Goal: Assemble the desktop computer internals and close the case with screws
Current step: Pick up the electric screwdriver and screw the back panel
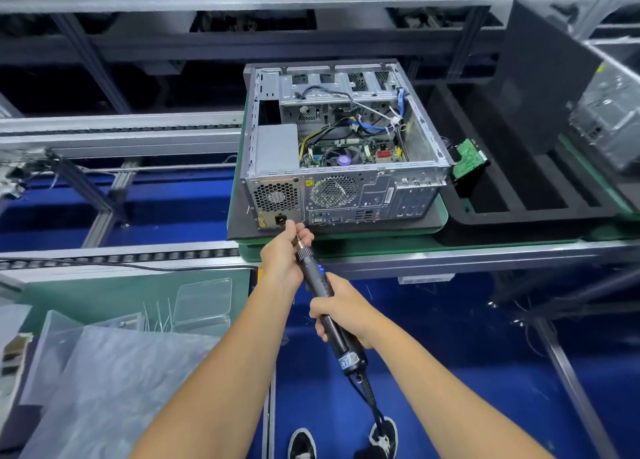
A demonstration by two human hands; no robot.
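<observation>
An open desktop case (341, 195) lies on its side on a green pallet (398, 242), its rear panel facing me and its motherboard, cables and power supply (277, 149) visible inside. My right hand (341, 311) grips the black body of an electric screwdriver (317, 280). My left hand (287, 251) pinches the metal tip end of the screwdriver, right at the lower rear panel below the power socket. The bit itself is hidden by my fingers. A hard drive (469, 159) with a green circuit board leans against the right side of the case.
A black foam tray (519, 195) with long slots sits right of the case, with a dark side panel (540, 78) standing behind it. Clear plastic boxes (202, 308) and plastic bags (114, 382) lie on the bench at lower left. Conveyor rails run across.
</observation>
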